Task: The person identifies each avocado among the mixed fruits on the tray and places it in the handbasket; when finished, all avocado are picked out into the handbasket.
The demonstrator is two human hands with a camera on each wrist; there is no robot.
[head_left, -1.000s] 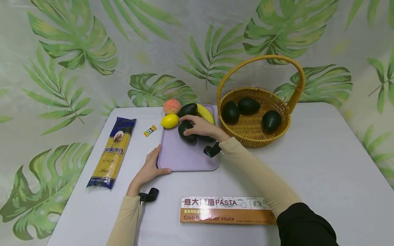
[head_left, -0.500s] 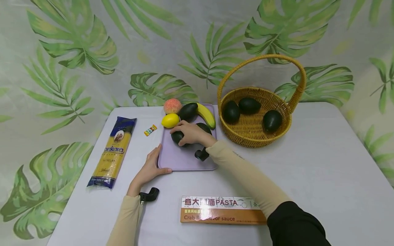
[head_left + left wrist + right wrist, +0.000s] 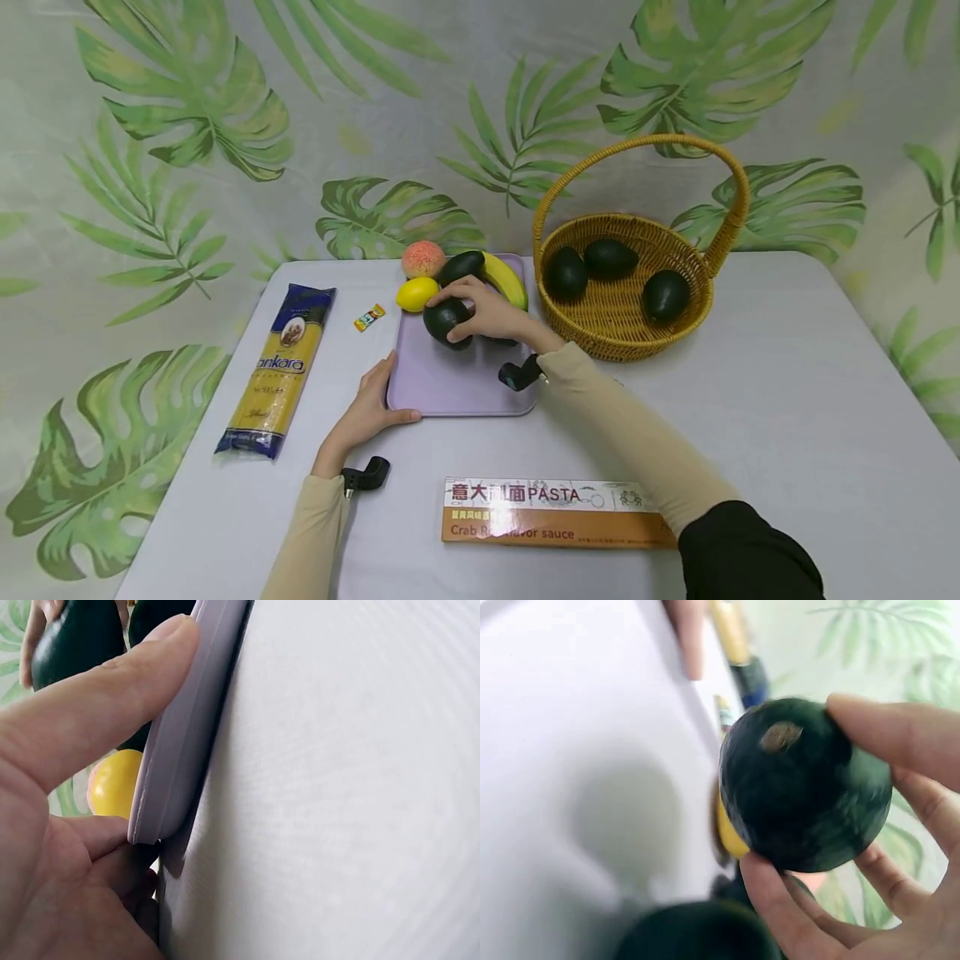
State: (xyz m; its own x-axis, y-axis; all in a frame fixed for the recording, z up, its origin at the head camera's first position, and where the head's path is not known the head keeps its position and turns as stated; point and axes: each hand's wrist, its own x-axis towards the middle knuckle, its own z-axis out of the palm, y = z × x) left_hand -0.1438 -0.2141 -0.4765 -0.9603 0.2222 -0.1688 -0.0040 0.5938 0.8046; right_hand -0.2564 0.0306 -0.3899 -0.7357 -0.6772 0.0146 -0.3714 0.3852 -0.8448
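My right hand grips a dark green avocado above the lilac tray. In the right wrist view, thumb and fingers wrap this avocado, and its shadow falls apart from it on the tray. My left hand holds the tray's near left corner, the thumb lying over the rim in the left wrist view. At the tray's back are a lemon, a peach, another avocado and a banana. One more avocado is mostly hidden beneath my right hand.
A wicker basket with a tall handle stands right of the tray, with 3 avocados inside. Left lie a spaghetti packet and a small wrapped candy. A pasta box lies in front, partly under my right forearm.
Half a second ago my right hand was lower and further left with the avocado; now both are raised and slightly back to the right. My left hand stays at the tray corner.
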